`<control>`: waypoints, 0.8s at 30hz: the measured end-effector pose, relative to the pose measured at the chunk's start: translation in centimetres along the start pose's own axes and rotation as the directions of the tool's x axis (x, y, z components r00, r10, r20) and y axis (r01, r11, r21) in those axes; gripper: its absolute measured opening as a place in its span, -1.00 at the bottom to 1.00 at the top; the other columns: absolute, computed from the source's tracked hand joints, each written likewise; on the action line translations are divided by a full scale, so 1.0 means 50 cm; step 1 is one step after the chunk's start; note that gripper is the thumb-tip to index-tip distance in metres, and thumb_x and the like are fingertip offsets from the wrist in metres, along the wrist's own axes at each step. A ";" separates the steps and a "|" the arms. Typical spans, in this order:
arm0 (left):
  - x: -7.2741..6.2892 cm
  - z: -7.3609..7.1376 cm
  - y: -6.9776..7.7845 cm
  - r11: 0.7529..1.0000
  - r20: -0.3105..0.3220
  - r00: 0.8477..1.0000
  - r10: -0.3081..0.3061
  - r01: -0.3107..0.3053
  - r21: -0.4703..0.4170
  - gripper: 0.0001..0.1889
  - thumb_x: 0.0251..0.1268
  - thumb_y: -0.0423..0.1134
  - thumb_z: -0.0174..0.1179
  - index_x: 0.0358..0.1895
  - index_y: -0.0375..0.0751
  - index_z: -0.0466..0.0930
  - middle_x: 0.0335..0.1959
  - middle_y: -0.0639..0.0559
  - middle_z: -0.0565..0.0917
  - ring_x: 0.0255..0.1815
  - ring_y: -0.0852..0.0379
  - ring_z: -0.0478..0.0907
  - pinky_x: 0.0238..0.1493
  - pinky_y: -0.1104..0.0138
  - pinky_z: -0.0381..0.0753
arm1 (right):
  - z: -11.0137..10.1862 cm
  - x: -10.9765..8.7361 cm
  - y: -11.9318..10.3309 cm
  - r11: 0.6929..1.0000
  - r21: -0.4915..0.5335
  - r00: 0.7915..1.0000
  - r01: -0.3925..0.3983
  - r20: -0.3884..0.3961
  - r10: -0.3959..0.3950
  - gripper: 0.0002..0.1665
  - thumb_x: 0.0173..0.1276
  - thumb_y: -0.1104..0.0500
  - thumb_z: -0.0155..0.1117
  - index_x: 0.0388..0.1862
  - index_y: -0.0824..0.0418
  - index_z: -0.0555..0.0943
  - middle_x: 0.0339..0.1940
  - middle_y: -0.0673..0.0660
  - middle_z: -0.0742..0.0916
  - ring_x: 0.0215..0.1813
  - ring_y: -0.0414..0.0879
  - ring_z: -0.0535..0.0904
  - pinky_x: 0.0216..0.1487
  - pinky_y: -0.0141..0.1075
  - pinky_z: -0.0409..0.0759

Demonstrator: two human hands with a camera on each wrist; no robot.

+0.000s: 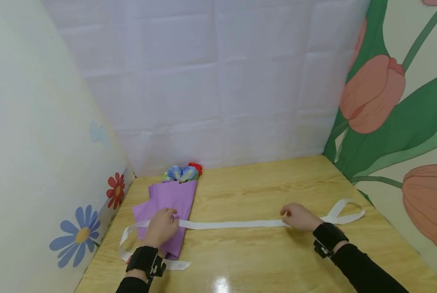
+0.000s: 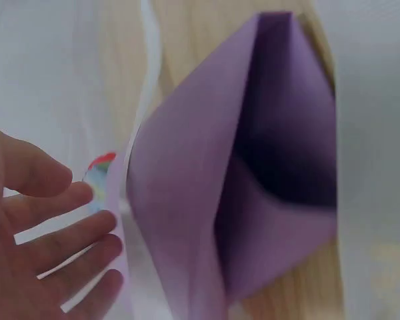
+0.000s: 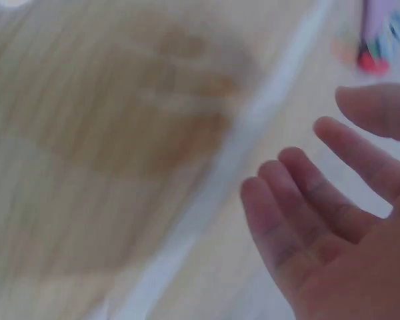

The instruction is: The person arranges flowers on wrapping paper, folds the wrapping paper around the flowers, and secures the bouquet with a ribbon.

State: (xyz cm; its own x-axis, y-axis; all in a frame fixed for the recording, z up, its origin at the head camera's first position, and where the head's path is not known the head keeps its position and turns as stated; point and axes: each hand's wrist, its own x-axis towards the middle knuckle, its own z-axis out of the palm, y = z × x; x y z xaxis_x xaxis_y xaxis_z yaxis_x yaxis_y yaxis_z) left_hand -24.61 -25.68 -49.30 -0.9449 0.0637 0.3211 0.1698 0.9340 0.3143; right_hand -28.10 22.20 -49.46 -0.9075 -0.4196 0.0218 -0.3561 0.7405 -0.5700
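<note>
A bouquet lies at the left of the table, in purple wrapping paper (image 1: 186, 193) with blue and red flowers (image 1: 181, 173) at its far end. Across it and on to the right runs a long white ribbon (image 1: 229, 224), looped at both ends. My left hand (image 1: 162, 228) is over the wrapped part, its loosely straight fingers (image 2: 73, 243) beside the ribbon (image 2: 145, 267) in the left wrist view. The right hand (image 1: 300, 217) is just above the ribbon toward the right, and its fingers (image 3: 320, 200) are extended with nothing between them. The paper's folded lower end (image 2: 280, 120) gapes.
The wooden table (image 1: 262, 256) meets a white sheet (image 1: 218, 81) behind it. Painted walls stand on both sides, with tulips (image 1: 375, 93) on the right and daisies (image 1: 82, 235) on the left. A printed white ribbon tail (image 1: 178, 265) lies near my left wrist.
</note>
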 end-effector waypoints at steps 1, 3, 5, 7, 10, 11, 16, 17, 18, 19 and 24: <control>0.002 0.007 0.009 1.000 0.025 1.000 0.007 -0.007 -0.010 -0.81 0.28 -0.39 0.15 -0.12 -0.39 0.67 -0.19 -0.27 0.67 -0.12 -0.29 0.62 -0.08 -0.11 0.58 | 0.017 0.012 -0.015 1.000 -0.001 1.000 0.014 0.005 -0.014 -0.80 0.34 0.30 0.30 -0.09 0.37 0.67 -0.25 0.14 0.67 -0.24 -0.05 0.52 -0.17 -0.07 0.54; 0.002 0.017 0.013 1.000 0.052 0.999 -0.012 0.012 0.006 -0.87 0.29 -0.38 0.16 -0.20 -0.35 0.66 -0.28 -0.20 0.65 -0.23 -0.21 0.63 -0.19 -0.07 0.60 | 0.046 0.035 -0.043 1.000 0.002 1.000 0.020 0.009 -0.020 -0.83 0.34 0.31 0.31 -0.12 0.34 0.68 -0.26 0.12 0.67 -0.24 -0.05 0.51 -0.15 -0.07 0.54; -0.003 0.020 0.010 0.995 0.055 0.994 -0.095 0.094 0.019 -0.88 0.31 -0.34 0.17 -0.24 -0.36 0.61 -0.31 -0.22 0.62 -0.28 -0.22 0.62 -0.27 -0.08 0.59 | 0.074 0.059 -0.072 1.000 0.015 1.000 0.014 0.003 -0.014 -0.87 0.34 0.32 0.31 -0.16 0.33 0.68 -0.30 0.10 0.67 -0.27 -0.06 0.51 -0.18 -0.10 0.54; -0.009 0.014 0.003 0.975 0.052 0.974 -0.220 0.219 0.023 -0.79 0.31 -0.27 0.18 -0.23 -0.42 0.58 -0.31 -0.28 0.60 -0.29 -0.27 0.62 -0.33 -0.10 0.58 | 0.097 0.085 -0.106 0.998 0.057 1.000 0.013 0.001 -0.014 -0.86 0.33 0.32 0.30 -0.17 0.35 0.68 -0.31 0.12 0.67 -0.28 -0.05 0.53 -0.19 -0.09 0.55; -0.018 -0.005 -0.011 0.919 0.074 0.916 -0.395 0.395 0.021 -0.63 0.32 -0.13 0.17 -0.25 -0.50 0.59 -0.29 -0.37 0.62 -0.30 -0.32 0.62 -0.37 -0.12 0.57 | 0.135 0.129 -0.159 0.989 0.146 1.000 0.030 -0.009 -0.029 -0.79 0.32 0.30 0.32 -0.11 0.40 0.67 -0.25 0.15 0.69 -0.22 -0.02 0.57 -0.13 -0.08 0.58; -0.022 -0.014 -0.018 0.898 0.093 0.893 -0.441 0.440 0.030 -0.57 0.34 -0.07 0.15 -0.24 -0.52 0.60 -0.27 -0.40 0.63 -0.28 -0.34 0.63 -0.36 -0.12 0.57 | 0.147 0.144 -0.178 0.982 0.186 0.999 0.034 -0.005 -0.034 -0.75 0.32 0.29 0.32 -0.08 0.42 0.67 -0.22 0.16 0.70 -0.19 -0.01 0.59 -0.10 -0.07 0.59; -0.036 -0.048 -0.041 0.842 0.200 0.819 -0.538 0.533 0.083 -0.34 0.38 0.15 0.07 -0.16 -0.58 0.65 -0.15 -0.47 0.67 -0.18 -0.37 0.64 -0.18 -0.10 0.60 | 0.221 0.211 -0.277 0.894 0.449 0.997 0.008 0.066 -0.043 -0.56 0.35 0.26 0.33 0.11 0.54 0.59 -0.12 0.23 0.74 -0.09 0.05 0.67 -0.02 -0.11 0.65; -0.037 -0.051 -0.042 0.833 0.216 0.806 -0.552 0.546 0.090 -0.29 0.36 0.19 0.08 -0.12 -0.60 0.64 -0.12 -0.49 0.67 -0.15 -0.38 0.64 -0.14 -0.11 0.59 | 0.237 0.221 -0.296 0.854 0.519 0.994 -0.028 0.103 -0.030 -0.52 0.37 0.26 0.32 0.14 0.57 0.55 -0.11 0.26 0.74 -0.08 0.06 0.68 -0.02 -0.12 0.66; -0.039 -0.052 -0.041 0.824 0.225 0.795 -0.564 0.558 0.095 -0.24 0.34 0.23 0.09 -0.07 -0.61 0.63 -0.09 -0.51 0.66 -0.12 -0.40 0.63 -0.10 -0.12 0.59 | 0.255 0.231 -0.314 0.803 0.592 0.990 -0.070 0.138 -0.015 -0.48 0.38 0.26 0.31 0.17 0.62 0.49 -0.10 0.29 0.73 -0.07 0.09 0.69 -0.02 -0.13 0.68; -0.039 -0.052 -0.039 0.818 0.230 0.787 -0.573 0.566 0.100 -0.20 0.32 0.27 0.10 -0.03 -0.62 0.61 -0.04 -0.53 0.64 -0.07 -0.43 0.61 -0.05 -0.14 0.57 | 0.271 0.239 -0.331 0.736 0.667 0.985 -0.118 0.172 0.003 -0.44 0.38 0.27 0.30 0.19 0.67 0.43 -0.09 0.34 0.73 -0.05 0.14 0.70 -0.02 -0.13 0.69; -0.035 -0.029 -0.012 0.786 0.195 0.761 -0.619 0.596 0.166 -0.06 0.15 0.40 0.19 0.08 -0.61 0.57 0.04 -0.55 0.59 0.10 -0.47 0.51 0.15 -0.26 0.38 | 0.325 0.265 -0.399 0.430 0.848 0.950 -0.311 0.295 0.105 -0.46 0.40 0.27 0.28 0.14 0.65 0.35 -0.09 0.43 0.64 -0.10 0.12 0.68 -0.05 -0.19 0.71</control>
State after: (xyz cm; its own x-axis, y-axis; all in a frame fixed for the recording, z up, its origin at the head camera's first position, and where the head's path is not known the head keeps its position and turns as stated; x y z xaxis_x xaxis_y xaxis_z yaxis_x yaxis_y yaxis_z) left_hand -22.68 -26.87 -48.76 -0.8788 -0.4607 -0.1242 -0.4762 0.8301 0.2900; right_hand -29.37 -6.67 -51.17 -0.8332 -0.4758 -0.2818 0.3184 0.0039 -0.9480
